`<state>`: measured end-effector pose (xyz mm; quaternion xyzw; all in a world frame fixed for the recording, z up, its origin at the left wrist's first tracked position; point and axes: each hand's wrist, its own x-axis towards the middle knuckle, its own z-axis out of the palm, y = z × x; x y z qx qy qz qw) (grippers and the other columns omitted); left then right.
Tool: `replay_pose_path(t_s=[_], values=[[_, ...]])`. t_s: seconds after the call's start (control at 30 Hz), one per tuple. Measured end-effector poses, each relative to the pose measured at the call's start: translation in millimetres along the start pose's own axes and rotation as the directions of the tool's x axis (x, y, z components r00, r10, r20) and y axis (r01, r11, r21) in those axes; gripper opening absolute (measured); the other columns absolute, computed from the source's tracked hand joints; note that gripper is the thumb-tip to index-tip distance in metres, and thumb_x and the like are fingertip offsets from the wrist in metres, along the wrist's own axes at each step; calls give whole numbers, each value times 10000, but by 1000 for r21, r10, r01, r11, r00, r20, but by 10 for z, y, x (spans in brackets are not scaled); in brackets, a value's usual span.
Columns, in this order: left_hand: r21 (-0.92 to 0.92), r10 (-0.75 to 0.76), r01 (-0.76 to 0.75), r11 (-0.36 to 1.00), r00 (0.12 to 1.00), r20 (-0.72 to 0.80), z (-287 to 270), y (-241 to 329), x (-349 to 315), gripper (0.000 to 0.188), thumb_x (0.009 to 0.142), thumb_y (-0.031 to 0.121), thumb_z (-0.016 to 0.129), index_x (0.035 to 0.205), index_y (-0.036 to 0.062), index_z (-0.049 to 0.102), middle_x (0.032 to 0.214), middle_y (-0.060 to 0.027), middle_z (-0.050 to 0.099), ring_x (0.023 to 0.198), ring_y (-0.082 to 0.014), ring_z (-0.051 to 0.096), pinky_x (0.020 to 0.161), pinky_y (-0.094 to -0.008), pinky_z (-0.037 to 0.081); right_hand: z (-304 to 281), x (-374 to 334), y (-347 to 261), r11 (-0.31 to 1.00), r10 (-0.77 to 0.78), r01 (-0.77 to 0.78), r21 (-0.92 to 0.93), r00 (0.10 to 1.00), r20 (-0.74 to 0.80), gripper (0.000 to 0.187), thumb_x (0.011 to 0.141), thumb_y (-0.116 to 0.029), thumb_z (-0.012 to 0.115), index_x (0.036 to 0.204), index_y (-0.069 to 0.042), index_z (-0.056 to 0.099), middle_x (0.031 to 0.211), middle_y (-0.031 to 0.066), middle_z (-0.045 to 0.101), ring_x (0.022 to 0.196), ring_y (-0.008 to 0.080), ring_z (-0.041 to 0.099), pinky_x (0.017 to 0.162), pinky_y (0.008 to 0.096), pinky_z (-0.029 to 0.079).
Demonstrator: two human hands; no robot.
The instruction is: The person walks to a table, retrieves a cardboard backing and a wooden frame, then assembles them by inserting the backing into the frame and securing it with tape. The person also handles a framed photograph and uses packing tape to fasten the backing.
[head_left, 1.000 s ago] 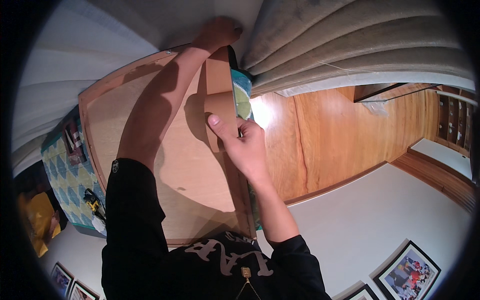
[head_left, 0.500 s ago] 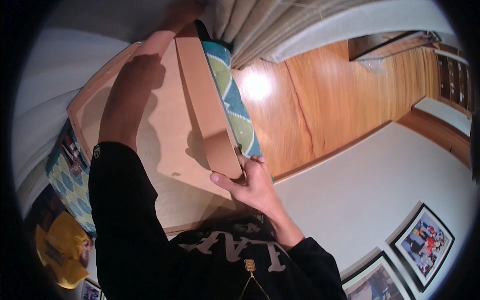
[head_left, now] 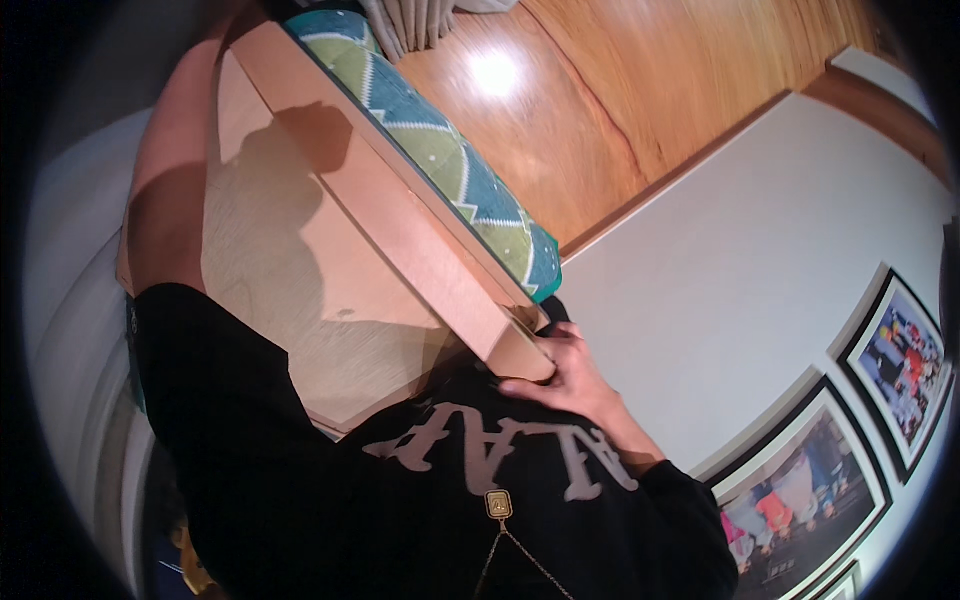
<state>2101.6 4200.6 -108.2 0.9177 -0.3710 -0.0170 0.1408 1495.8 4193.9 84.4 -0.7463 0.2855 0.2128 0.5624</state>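
A large, shallow light-wood panel [head_left: 270, 235] with a flat plywood face and a long raised side rail [head_left: 400, 245] lies slantwise in front of me. My right hand [head_left: 565, 375] is closed around the near end of the rail, its thumb on the near side and its fingers toward the outer side. My left arm stretches along the panel's left side to its far end. There my left hand [head_left: 240, 18] is dark and cut off at the upper edge, so its fingers cannot be made out. Beside the rail is a mattress [head_left: 440, 150] with a green and teal zigzag cover.
A wooden floor [head_left: 590, 110] runs along the far right, bordered by a pale wall [head_left: 700, 220]. Two framed pictures [head_left: 900, 370] hang on the right. Beige curtains [head_left: 410, 25] hang at the top; white fabric [head_left: 75, 290] lies at the left.
The view has swung, and the panel now slants more toward the lower right. My right hand keeps its hold on the rail's end. More of the patterned mattress shows beside the rail.
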Motion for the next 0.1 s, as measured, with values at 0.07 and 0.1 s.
replay_pose_path(t_s=[0.07, 0.1], values=[[120, -62, 45, 992, 989, 137, -436, 340, -185, 403, 927, 361, 471, 1113, 42, 633, 1131, -230, 595, 1013, -298, 580, 844, -427, 461, -34, -313, 187, 999, 36, -35, -42, 999, 31, 419, 701, -409, 781, 844, -44, 632, 778, 104, 638, 819, 292, 581, 946, 413, 306], [191, -128, 92, 977, 974, 186, -649, 414, -360, 393, 943, 348, 465, 1099, 32, 638, 1105, -221, 605, 975, -261, 597, 811, -407, 476, -62, -434, 307, 995, -62, 60, -85, 998, -19, 432, 720, -386, 780, 904, -27, 625, 813, 103, 647, 872, 298, 593, 971, 398, 321]])
